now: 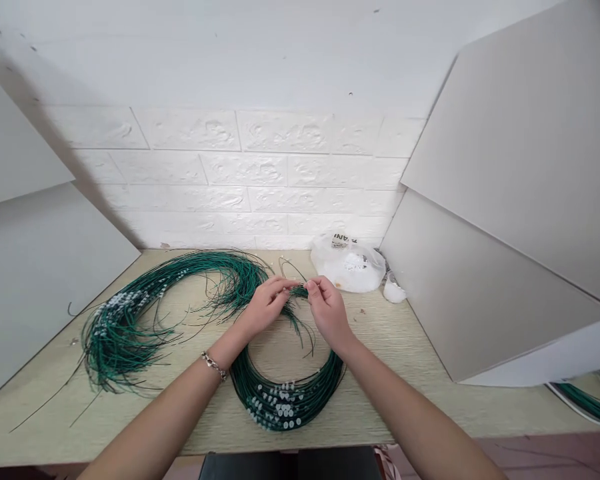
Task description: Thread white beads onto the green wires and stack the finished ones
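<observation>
A ring-shaped coil of thin dark green cords (240,380) lies on the table, with several small whitish discs (283,403) threaded along its near side. Over the far side of this coil, my left hand (269,303) has its thumb and fingers closed on the cords. Close on its right, my right hand (326,307) pinches the cords between thumb and fingertips. A short stretch of green cord (299,291) shows between the two hands, and a thin loop rises behind them. The fingers partly hide the coil's far side.
A long curved bundle of green cords (155,283) with loose ends and white discs lies left. At the back right sits a clear plastic bag (349,267) of white pieces, beside a small white cup (394,290). Grey panels (510,167) flank the table; more cords (585,400) show far right.
</observation>
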### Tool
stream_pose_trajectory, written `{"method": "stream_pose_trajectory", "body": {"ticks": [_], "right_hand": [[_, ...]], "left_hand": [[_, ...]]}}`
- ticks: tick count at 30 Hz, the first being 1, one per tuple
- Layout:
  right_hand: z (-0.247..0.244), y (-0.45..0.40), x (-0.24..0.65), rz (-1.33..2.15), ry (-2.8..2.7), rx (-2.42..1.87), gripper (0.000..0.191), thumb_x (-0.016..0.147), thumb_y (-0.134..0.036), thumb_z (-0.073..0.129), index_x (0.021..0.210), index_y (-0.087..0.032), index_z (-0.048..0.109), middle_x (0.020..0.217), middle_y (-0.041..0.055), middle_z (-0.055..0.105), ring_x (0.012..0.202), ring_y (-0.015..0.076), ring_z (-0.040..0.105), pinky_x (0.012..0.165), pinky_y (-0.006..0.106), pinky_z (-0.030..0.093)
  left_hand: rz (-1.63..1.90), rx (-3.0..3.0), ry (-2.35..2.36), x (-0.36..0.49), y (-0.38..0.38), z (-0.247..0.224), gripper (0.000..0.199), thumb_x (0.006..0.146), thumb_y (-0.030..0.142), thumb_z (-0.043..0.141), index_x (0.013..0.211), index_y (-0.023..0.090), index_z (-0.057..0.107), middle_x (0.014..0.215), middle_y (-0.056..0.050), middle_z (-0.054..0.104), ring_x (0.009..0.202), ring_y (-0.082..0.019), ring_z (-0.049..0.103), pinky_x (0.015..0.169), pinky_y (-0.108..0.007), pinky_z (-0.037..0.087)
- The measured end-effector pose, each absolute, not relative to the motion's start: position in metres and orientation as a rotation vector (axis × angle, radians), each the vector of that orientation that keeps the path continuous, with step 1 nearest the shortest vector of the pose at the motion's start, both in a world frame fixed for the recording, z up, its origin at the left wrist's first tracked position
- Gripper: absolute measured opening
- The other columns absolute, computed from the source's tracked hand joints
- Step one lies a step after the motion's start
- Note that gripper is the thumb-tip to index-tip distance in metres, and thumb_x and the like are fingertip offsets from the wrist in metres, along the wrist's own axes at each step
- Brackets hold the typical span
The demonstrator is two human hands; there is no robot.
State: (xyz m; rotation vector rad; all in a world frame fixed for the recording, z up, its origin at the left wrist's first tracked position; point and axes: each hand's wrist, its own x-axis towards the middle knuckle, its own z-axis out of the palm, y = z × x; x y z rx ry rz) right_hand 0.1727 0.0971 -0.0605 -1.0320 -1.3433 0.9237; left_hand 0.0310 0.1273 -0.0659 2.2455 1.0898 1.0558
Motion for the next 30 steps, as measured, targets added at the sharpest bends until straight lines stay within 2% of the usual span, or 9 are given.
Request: {"method": "stream_pose_trajectory", "body": {"ticks": [2, 5, 10, 16, 22, 27, 30], "right_hand": [[-0.055, 0.091, 0.174, 0.666, -1.405, -0.999, 0.019, 0.080, -0.033, 0.039, 0.075, -0.017, 0.048, 0.058, -0.0028, 0.044, 0.053, 0.0086, 0.041, 0.051, 0.021, 0.035], [-0.052, 0.084, 0.176, 0.473, -1.498, -0.948, 0.015, 0.081, -0.027, 0.038, 0.075, -0.017, 0.048, 0.061, -0.0014, 0.049, 0.055, 0.0096, 0.045, 0.054, 0.022, 0.037], [-0.056, 0.084, 0.175, 0.385, -1.600, -0.891, 0.014, 0.081, -0.024, 0.039, 0.080, -0.016, 0.050, 0.065, 0.0004, 0.055, 0.056, 0.0099, 0.049, 0.054, 0.021, 0.038], [-0.052, 0.083, 0.174, 0.356, -1.656, -0.860, 0.016, 0.081, -0.024, 0.038, 0.077, -0.016, 0.052, 0.067, 0.0013, 0.057, 0.059, 0.0098, 0.050, 0.057, 0.020, 0.039], [-0.050, 0.083, 0.177, 0.375, -1.630, -0.868, 0.015, 0.081, -0.024, 0.039, 0.078, -0.016, 0.052, 0.064, 0.0005, 0.056, 0.054, 0.0090, 0.048, 0.054, 0.020, 0.038], [-0.052, 0.084, 0.179, 0.398, -1.562, -0.873, 0.014, 0.080, -0.025, 0.040, 0.080, -0.017, 0.052, 0.065, 0.0000, 0.055, 0.055, 0.0093, 0.049, 0.055, 0.020, 0.038], [-0.050, 0.086, 0.180, 0.441, -1.493, -0.909, 0.014, 0.080, -0.026, 0.041, 0.078, -0.017, 0.052, 0.062, -0.0012, 0.052, 0.053, 0.0089, 0.046, 0.053, 0.020, 0.037]], "left_hand": [[0.953, 2.484, 1.031, 0.047, 0.139, -0.064, 0.026, 0.079, 0.016, 0.036, 0.093, 0.015, 0.058, 0.087, -0.006, 0.055, 0.082, -0.014, 0.049, 0.076, -0.027, 0.039], [0.707, 2.774, 0.879, 0.090, 0.165, -0.060, 0.022, 0.076, 0.013, 0.042, 0.091, 0.014, 0.058, 0.096, -0.008, 0.054, 0.092, -0.016, 0.047, 0.081, -0.026, 0.038], [0.394, 2.979, 0.966, 0.166, 0.212, -0.070, 0.025, 0.074, 0.005, 0.037, 0.084, 0.012, 0.059, 0.085, -0.009, 0.056, 0.083, -0.016, 0.051, 0.075, -0.028, 0.040], [0.268, 3.018, 1.150, 0.193, 0.237, -0.087, 0.024, 0.072, 0.000, 0.037, 0.078, 0.006, 0.059, 0.080, -0.016, 0.056, 0.079, -0.023, 0.053, 0.064, -0.033, 0.042], [0.315, 2.998, 1.166, 0.194, 0.240, -0.085, 0.022, 0.072, 0.000, 0.038, 0.073, 0.007, 0.059, 0.077, -0.015, 0.057, 0.076, -0.021, 0.054, 0.065, -0.031, 0.040], [0.484, 2.964, 1.079, 0.185, 0.235, -0.068, 0.019, 0.078, 0.012, 0.040, 0.073, 0.011, 0.058, 0.081, -0.012, 0.056, 0.082, -0.019, 0.051, 0.071, -0.030, 0.038], [0.730, 2.757, 0.992, 0.166, 0.219, -0.057, 0.017, 0.078, 0.018, 0.043, 0.075, 0.014, 0.058, 0.084, -0.009, 0.056, 0.083, -0.017, 0.049, 0.075, -0.028, 0.037]]}}
